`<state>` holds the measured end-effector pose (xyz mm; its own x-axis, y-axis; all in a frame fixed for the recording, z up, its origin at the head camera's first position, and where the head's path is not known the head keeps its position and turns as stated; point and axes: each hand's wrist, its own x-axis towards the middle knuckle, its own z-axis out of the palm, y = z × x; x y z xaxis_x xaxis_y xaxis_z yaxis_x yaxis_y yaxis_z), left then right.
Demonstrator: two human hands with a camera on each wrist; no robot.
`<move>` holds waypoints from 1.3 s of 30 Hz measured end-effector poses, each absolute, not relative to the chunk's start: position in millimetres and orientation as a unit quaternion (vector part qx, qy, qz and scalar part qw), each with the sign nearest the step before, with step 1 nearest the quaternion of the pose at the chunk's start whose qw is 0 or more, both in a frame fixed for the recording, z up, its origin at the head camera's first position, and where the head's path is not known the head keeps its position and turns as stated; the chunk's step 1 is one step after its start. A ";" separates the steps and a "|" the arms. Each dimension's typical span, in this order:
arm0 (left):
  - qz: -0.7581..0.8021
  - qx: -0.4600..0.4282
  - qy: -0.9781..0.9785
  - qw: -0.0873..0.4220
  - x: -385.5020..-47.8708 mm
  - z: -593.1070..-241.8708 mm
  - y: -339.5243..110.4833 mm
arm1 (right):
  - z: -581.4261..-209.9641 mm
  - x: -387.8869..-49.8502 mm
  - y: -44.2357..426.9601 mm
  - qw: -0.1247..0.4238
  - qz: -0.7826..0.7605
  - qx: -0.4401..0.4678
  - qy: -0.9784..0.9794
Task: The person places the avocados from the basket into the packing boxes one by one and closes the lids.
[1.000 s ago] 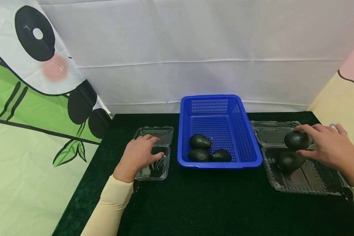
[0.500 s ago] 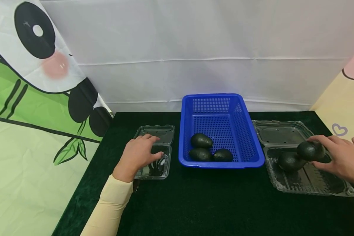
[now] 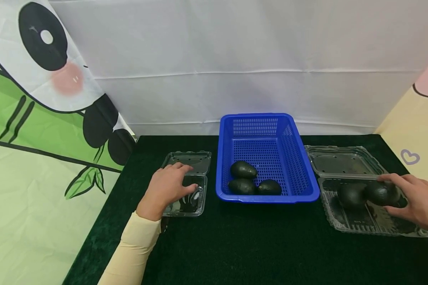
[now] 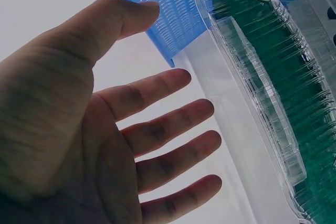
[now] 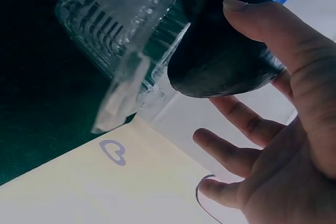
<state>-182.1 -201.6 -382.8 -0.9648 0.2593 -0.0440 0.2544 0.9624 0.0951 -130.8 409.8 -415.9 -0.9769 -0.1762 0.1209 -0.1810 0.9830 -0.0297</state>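
Note:
My right hand (image 3: 415, 198) holds a dark avocado (image 3: 382, 193) between thumb and fingers, low in the larger clear clamshell (image 3: 342, 225) on the right. A second avocado (image 3: 351, 195) lies in that clamshell, just left of the held one. In the right wrist view the thumb presses one side of the held avocado (image 5: 220, 61), with the lower fingers spread away from it. My left hand (image 3: 167, 190) hovers over the smaller clear clamshell (image 3: 199, 209). Its fingers (image 4: 173, 145) are extended and apart in the left wrist view, with nothing held.
A blue plastic basket (image 3: 289, 198) stands between the two clamshells, with several avocados (image 3: 243, 170) in its front part. Both clamshell lids lie folded back toward the white backdrop (image 3: 207, 47). Dark green cloth (image 3: 242, 245) covers the table.
My right hand has carried its avocado rightward and down into the right clamshell, beside the other avocado. The left hand has stayed almost still.

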 end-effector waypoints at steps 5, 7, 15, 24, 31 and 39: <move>0.046 0.130 0.990 0.030 -182.0 -382.5 -201.4 | -417.8 -126.9 410.2 0.051 0.016 0.089 -0.995; 0.045 0.131 0.990 0.031 -182.0 -382.3 -201.4 | -418.7 -125.8 411.2 0.044 0.013 0.088 -0.995; 0.041 0.133 0.990 0.033 -181.9 -381.4 -201.6 | -428.2 -122.0 416.1 0.026 0.009 0.091 -0.995; 0.040 0.131 0.990 0.035 -181.9 -381.4 -201.0 | -435.7 -120.4 415.5 0.007 0.016 0.085 -0.996; 0.039 0.133 0.990 0.033 -182.0 -381.1 -200.7 | -440.6 -119.6 417.9 -0.010 0.020 0.076 -0.997; 0.037 0.137 0.989 0.029 -181.9 -379.0 -199.7 | -442.1 -120.0 418.4 -0.005 0.018 0.078 -0.997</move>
<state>-181.9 -199.7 -379.0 -0.9609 0.2730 -0.0467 0.2688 0.9598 0.0808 -120.0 418.4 -442.1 -0.9878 -0.1557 -0.0074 -0.1554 0.9872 -0.0369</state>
